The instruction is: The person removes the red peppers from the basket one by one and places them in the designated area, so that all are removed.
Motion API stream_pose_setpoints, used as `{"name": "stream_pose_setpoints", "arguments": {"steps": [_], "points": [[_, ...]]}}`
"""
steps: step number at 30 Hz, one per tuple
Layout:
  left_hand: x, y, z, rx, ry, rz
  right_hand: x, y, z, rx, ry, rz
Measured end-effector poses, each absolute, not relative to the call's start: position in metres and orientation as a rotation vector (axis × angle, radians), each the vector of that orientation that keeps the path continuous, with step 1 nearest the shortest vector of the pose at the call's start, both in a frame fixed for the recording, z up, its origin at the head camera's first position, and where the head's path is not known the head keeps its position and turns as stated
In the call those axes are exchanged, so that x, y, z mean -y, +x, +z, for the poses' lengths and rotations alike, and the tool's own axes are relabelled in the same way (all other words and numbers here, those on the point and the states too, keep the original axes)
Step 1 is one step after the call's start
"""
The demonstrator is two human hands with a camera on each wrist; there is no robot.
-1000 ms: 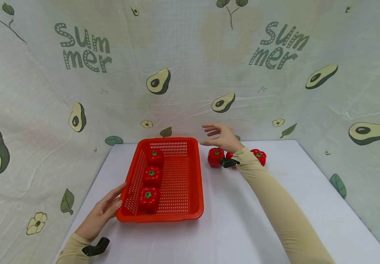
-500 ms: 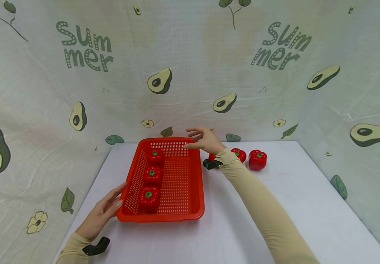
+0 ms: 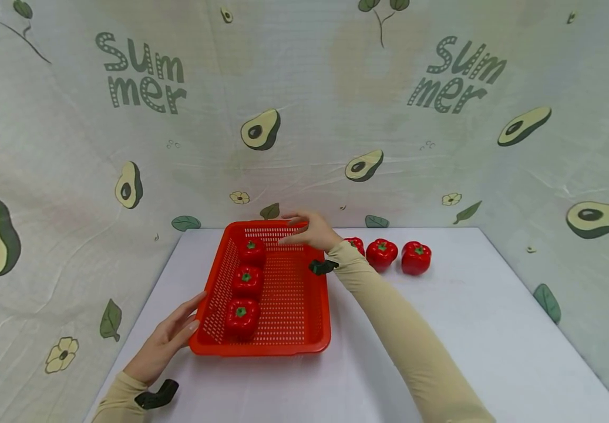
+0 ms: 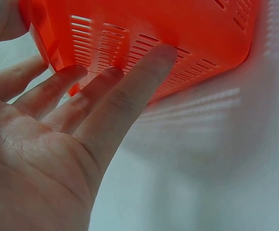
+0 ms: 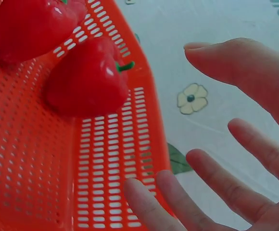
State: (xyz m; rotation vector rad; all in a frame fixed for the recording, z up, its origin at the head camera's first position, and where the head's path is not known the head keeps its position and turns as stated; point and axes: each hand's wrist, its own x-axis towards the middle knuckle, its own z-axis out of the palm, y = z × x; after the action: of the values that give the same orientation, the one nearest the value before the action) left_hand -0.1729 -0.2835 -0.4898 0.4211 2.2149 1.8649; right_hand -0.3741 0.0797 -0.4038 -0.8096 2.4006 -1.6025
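The white tabletop (image 3: 494,329) bears a rectangular red slotted-plastic basket (image 3: 259,351). The left hand (image 3: 161,342) touches its eight o'clock side, fingers straight; the right hand (image 3: 312,231), fingers apart at one o'clock, could catch and skid it, toppling three glossy red peppers (image 3: 248,282) inside at nine.

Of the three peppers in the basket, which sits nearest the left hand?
The front pepper, lowest in the head view; the middle pepper and back pepper both sit farther from the left hand.
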Motion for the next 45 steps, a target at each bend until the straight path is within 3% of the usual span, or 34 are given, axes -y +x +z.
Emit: {"name": "stream_pose_setpoints", "arguments": {"steps": [45], "points": [[0.282,-0.173,-0.491,-2.241,0.416,1.875,-0.004,-0.384,-0.436,-2.133,-0.565,-1.593]]}}
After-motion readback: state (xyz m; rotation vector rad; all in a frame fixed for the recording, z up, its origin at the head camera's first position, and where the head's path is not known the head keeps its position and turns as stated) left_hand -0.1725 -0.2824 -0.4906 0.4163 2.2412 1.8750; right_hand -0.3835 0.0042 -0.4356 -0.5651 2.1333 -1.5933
